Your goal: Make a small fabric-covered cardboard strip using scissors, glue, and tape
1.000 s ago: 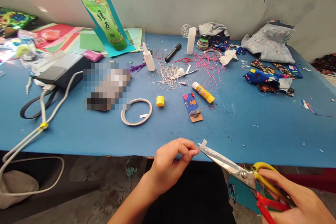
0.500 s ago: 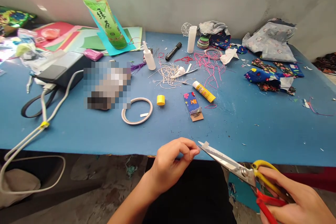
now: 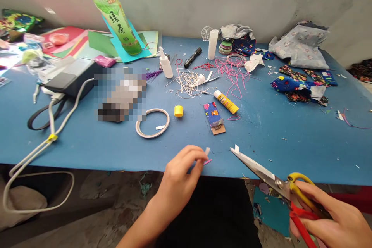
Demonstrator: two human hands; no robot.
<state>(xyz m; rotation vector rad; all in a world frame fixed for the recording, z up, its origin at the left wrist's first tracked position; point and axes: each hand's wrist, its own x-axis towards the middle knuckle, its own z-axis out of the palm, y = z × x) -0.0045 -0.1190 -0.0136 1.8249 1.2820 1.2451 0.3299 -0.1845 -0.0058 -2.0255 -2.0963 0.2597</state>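
My left hand (image 3: 181, 172) is closed in a pinch just above the table's front edge. From its fingertips stick out a short pink cord (image 3: 208, 161) and a small whitish strip of tape (image 3: 207, 151). My right hand (image 3: 334, 213) grips scissors (image 3: 261, 170) with one yellow and one red handle. Their blades point left toward my left hand, apart from it, and look nearly closed. A small white scrap (image 3: 237, 148) clings near the blade tips. Beyond my hands lie a blue patterned fabric piece on cardboard (image 3: 213, 114) and a yellow glue tube (image 3: 226, 102).
A roll of tape (image 3: 138, 128), a yellow cap (image 3: 178, 111) and a blurred-out object (image 3: 122, 97) lie left of centre. Tangled cords (image 3: 186, 81), a white squeeze bottle (image 3: 166, 66) and a black marker (image 3: 192, 57) are farther back. Fabric scraps (image 3: 293, 85) lie right; a green tea bottle (image 3: 119, 27) stands left.
My left hand has moved left, away from the blades; the pink cord and whitish strip now show at its fingertips. The scissors have shifted right, with the white scrap still at their tips.
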